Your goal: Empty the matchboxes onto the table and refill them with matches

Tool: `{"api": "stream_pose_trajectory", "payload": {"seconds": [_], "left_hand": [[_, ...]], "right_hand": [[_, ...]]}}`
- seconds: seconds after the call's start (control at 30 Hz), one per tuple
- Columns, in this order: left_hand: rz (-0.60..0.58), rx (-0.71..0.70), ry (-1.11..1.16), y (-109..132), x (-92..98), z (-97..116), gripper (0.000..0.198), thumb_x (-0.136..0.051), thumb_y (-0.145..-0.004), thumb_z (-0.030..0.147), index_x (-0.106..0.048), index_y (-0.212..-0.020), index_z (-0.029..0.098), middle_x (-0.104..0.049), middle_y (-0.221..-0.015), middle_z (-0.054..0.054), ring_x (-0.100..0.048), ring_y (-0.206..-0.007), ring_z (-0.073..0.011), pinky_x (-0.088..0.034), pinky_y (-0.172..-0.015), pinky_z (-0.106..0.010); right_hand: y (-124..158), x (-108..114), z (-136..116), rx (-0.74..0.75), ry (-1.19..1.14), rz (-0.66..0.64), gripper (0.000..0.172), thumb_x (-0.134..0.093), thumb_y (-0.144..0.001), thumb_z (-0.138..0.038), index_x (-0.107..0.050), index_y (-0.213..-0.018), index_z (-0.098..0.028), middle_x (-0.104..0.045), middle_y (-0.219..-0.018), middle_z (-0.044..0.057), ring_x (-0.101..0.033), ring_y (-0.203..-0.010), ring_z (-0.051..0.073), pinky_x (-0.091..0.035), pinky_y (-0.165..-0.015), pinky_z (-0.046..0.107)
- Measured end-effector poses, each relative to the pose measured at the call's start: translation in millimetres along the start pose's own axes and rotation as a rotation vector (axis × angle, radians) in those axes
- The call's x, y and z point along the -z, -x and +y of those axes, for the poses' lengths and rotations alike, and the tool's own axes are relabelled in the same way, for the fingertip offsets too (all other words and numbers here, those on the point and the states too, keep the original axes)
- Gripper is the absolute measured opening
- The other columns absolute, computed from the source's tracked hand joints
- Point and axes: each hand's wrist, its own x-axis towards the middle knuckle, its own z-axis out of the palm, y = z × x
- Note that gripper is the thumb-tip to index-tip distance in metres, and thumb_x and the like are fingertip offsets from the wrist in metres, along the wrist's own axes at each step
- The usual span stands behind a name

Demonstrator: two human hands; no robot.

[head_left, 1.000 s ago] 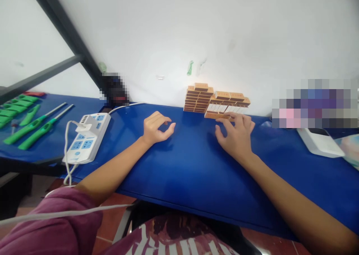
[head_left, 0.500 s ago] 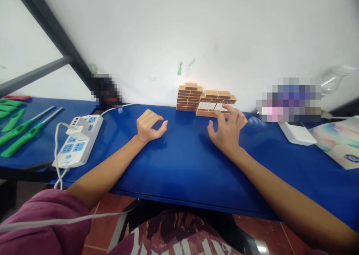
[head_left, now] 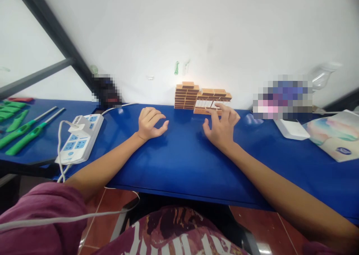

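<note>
Over the blue table, my left hand (head_left: 151,124) is curled loosely, thumb and fingers apart, holding nothing. My right hand (head_left: 223,128) has its fingers spread and is empty too. Beyond it, partly hidden by its fingertips, is a stack of small orange-brown boxes (head_left: 209,92) that look like matchboxes, with a row of white faces in the middle. Just left of that rises a taller, neat stack of the same boxes (head_left: 186,97), with a single box (head_left: 187,84) on top. Whether my right fingertips touch the boxes I cannot tell.
A white power strip (head_left: 81,139) with a plugged-in charger and cable lies left of my left forearm. Green long-necked lighters (head_left: 29,137) are farther left. On the right are a white box-shaped device (head_left: 293,129) and a pastel-patterned packet (head_left: 333,135). A white wall (head_left: 218,30) stands behind.
The view has shifted slightly, and my right hand appears a little farther left. Both hands keep nearly the same shape, and the box stacks look unchanged.
</note>
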Motion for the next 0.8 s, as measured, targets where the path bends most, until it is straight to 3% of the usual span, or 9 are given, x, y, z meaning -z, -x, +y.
{"api": "stream_pose_trajectory", "payload": {"seconds": [0.1,0.23,0.43,0.6,0.8], "left_hand": [[-0.023,0.0,-0.016,-5.1,-1.7,-2.0,0.012,-0.073,-0.083,0.035,-0.069,-0.089,0.025,-0.074,-0.087,-0.005,-0.065,-0.086,-0.0264,-0.048,-0.08,-0.046],[-0.083,-0.051,-0.055,-24.2,-10.2,-16.6,0.025,-0.073,-0.085,0.039,-0.071,-0.106,0.025,-0.073,-0.115,-0.01,-0.065,-0.11,-0.0336,-0.048,-0.094,-0.053],[-0.168,-0.167,-0.172,-74.4,-43.5,-40.9,0.057,-0.063,-0.095,0.051,-0.056,-0.142,0.021,-0.057,-0.149,-0.019,-0.052,-0.137,-0.0411,-0.037,-0.111,-0.059],[-0.27,-0.227,-0.172,-102.2,-74.6,-42.9,0.072,-0.056,-0.098,0.06,-0.047,-0.152,0.013,-0.053,-0.152,-0.024,-0.049,-0.141,-0.0429,-0.032,-0.117,-0.059],[-0.42,-0.233,-0.147,-104.6,-98.3,-43.4,0.079,-0.057,-0.096,0.068,-0.049,-0.149,0.01,-0.053,-0.15,-0.028,-0.05,-0.139,-0.046,-0.033,-0.117,-0.06]], "right_hand": [[1.0,-0.7,-0.6,0.009,-0.012,-0.01,0.039,-0.061,-0.088,-0.019,-0.064,-0.126,-0.019,-0.052,-0.144,0.022,-0.044,-0.128,0.042,-0.033,-0.103,0.06],[2.4,-3.1,-0.9,0.028,-0.019,-0.018,0.041,-0.061,-0.086,-0.018,-0.064,-0.127,-0.02,-0.051,-0.147,0.021,-0.044,-0.13,0.042,-0.032,-0.105,0.062],[0.6,-3.6,-2.4,0.072,0.035,0.025,0.035,-0.061,-0.091,-0.021,-0.067,-0.125,-0.018,-0.055,-0.144,0.02,-0.046,-0.13,0.038,-0.034,-0.106,0.056],[-2.7,-1.1,-3.7,0.075,0.047,0.02,0.033,-0.06,-0.091,-0.02,-0.067,-0.122,-0.017,-0.056,-0.143,0.021,-0.047,-0.13,0.037,-0.036,-0.106,0.056],[-4.1,-1.2,-4.3,0.068,-0.009,-0.029,0.037,-0.061,-0.087,-0.017,-0.067,-0.124,-0.019,-0.056,-0.145,0.021,-0.046,-0.132,0.039,-0.034,-0.108,0.058]]}}
